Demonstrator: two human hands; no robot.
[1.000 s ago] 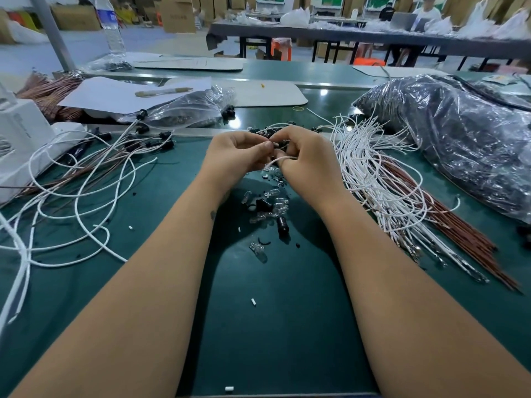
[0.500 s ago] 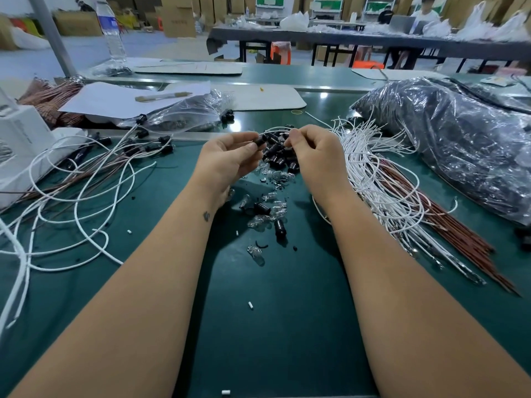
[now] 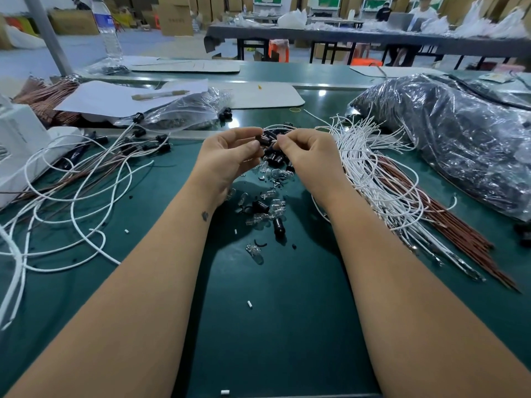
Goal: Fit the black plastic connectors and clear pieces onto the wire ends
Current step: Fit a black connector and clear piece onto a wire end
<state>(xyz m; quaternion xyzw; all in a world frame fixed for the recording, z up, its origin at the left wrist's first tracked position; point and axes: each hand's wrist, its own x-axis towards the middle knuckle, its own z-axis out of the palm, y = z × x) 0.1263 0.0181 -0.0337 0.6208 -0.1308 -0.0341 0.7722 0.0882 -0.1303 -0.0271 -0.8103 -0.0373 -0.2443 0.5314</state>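
The left hand (image 3: 230, 156) is pinching a black connector (image 3: 260, 138) and the right hand (image 3: 309, 156) is pinching a wire end (image 3: 275, 142) — if they are meeting crooked, the wire is risking to bend.

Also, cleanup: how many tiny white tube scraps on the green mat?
4 scraps: one beside left forearm, one by clear pieces, one between forearms, one at near edge; more possibly hidden.

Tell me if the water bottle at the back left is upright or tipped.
Upright: the bottle stands on the far bench beside the grey post.
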